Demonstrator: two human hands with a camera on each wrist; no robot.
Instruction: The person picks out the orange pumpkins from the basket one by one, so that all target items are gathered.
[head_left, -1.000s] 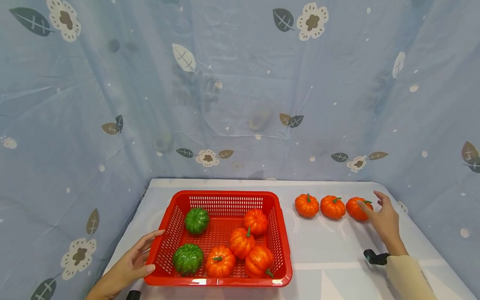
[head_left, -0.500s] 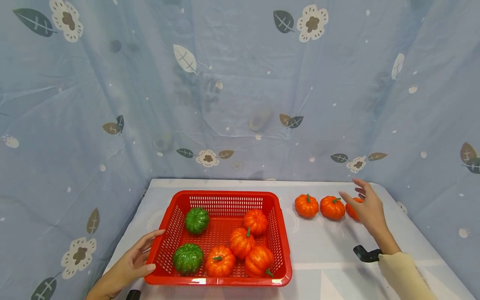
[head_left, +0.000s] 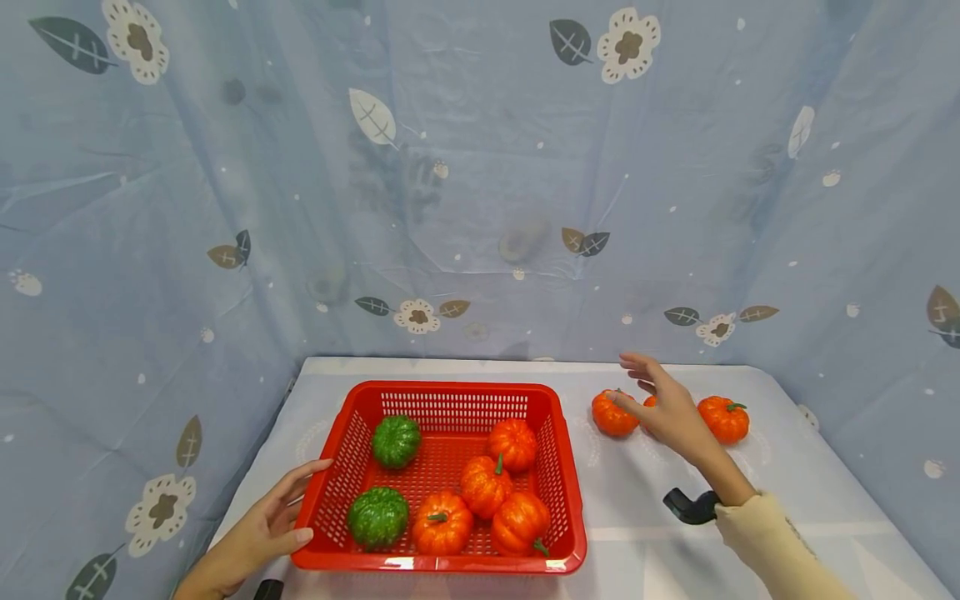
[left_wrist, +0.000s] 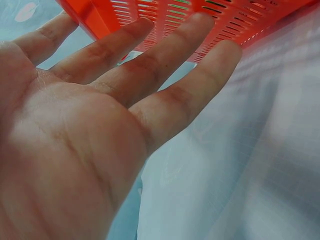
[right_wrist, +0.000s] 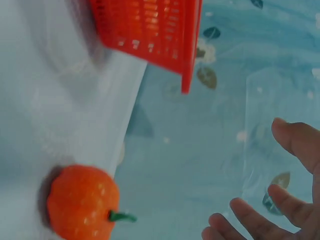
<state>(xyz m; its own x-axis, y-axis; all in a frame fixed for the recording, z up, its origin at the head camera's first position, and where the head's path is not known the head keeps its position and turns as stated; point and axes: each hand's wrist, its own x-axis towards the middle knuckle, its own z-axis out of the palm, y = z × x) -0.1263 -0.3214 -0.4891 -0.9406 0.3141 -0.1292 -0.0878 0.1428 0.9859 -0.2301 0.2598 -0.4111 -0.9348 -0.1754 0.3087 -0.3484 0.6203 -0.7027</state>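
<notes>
My left hand (head_left: 266,525) rests at the left side of a red plastic basket (head_left: 438,563). Its fingers extend along the basket's outer wall, and the left wrist view shows them nearly straight against the slotted side. Inside the basket lie two green pumpkins (head_left: 378,517) on the left and several orange pumpkins (head_left: 442,523) on the right. Over the row of pumpkins on the table hovers my right hand (head_left: 675,417), fingers spread, holding nothing. It is nearest the left pumpkin (head_left: 613,414) and covers most of the middle one (head_left: 649,402). The right pumpkin (head_left: 723,420) shows fully.
A white patterned cloth covers the table (head_left: 637,550). Behind it and at both sides hangs a blue curtain (head_left: 480,183) with leaf and flower prints. A black wrist mount (head_left: 692,507) sits under the right forearm.
My right hand has moved left from the rightmost pumpkin, across the row to the left one, staying empty. The left hand and the basket have stayed in place.
</notes>
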